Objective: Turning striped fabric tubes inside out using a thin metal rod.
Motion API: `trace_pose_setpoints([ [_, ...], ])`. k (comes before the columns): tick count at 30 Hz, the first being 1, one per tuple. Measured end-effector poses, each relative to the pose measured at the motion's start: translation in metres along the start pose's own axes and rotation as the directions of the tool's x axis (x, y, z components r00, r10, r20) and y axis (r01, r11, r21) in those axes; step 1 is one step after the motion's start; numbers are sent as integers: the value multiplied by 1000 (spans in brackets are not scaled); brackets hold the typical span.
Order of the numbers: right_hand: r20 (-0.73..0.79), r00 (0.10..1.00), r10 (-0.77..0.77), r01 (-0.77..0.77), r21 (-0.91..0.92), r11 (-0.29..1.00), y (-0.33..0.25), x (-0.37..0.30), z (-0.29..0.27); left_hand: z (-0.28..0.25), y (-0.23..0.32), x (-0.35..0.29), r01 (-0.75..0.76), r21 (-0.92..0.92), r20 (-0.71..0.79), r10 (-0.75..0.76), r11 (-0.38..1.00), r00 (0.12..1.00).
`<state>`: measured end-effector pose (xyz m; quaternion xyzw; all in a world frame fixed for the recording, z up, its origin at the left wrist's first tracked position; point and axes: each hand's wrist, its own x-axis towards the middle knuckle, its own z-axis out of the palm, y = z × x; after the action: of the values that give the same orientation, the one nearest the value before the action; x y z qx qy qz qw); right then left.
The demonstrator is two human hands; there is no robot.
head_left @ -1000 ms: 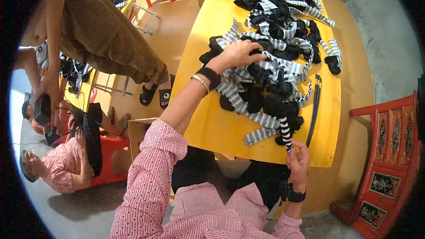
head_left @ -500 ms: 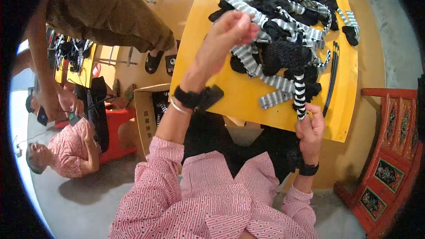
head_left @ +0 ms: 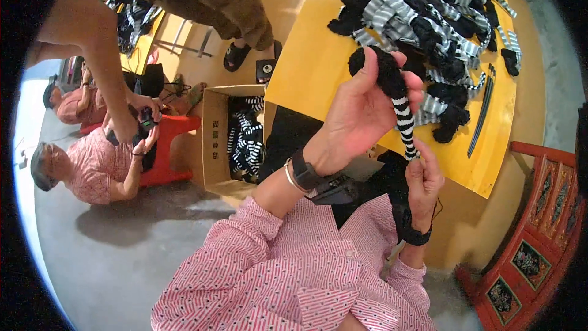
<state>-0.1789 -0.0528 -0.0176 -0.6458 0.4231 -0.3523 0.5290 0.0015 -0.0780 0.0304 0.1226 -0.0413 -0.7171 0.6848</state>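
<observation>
A black-and-white striped fabric tube (head_left: 402,117) with a fuzzy black end hangs between my hands, over the near edge of the yellow table (head_left: 312,64). My left hand (head_left: 358,113) cups the fuzzy end, thumb in front and fingers behind it. Lower down, my right hand (head_left: 424,182) pinches the striped tube's narrow tip; what lies inside those fingers is hidden. Beyond my hands is a heap of similar fuzzy black pieces (head_left: 429,30) with grey-and-white striped strips. Several thin black rods (head_left: 481,110) lie on the table to the right of the heap.
An open cardboard box (head_left: 212,141) with striped pieces inside stands left of my knees. Further left, a person in pink (head_left: 101,178) sits by a red stool (head_left: 174,132). Another person in brown trousers (head_left: 214,3) stands near the table. A carved red wooden panel (head_left: 520,251) rises at right.
My left hand has come down from above the heap and closed around the fuzzy end. That piece is lifted off the heap. My right hand keeps hold of the tip. The view has shifted left.
</observation>
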Motion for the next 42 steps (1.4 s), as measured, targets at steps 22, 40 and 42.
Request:
trace_pose_setpoints([
  [22, 19, 1000, 0, -2, 86, 996, -10, -37, -2, -13, 34, -51, -398, 905, 338, 317, 150, 886],
  [40, 40, 977, -207, 208, -3, 978, -26, -38, 10, 58, 102, -123, -523, 831, 404, 442, 188, 801],
  [42, -51, 988, -147, 147, 7, 989, -36, -40, 11, 43, 83, -112, -439, 881, 403, 209, 176, 891],
])
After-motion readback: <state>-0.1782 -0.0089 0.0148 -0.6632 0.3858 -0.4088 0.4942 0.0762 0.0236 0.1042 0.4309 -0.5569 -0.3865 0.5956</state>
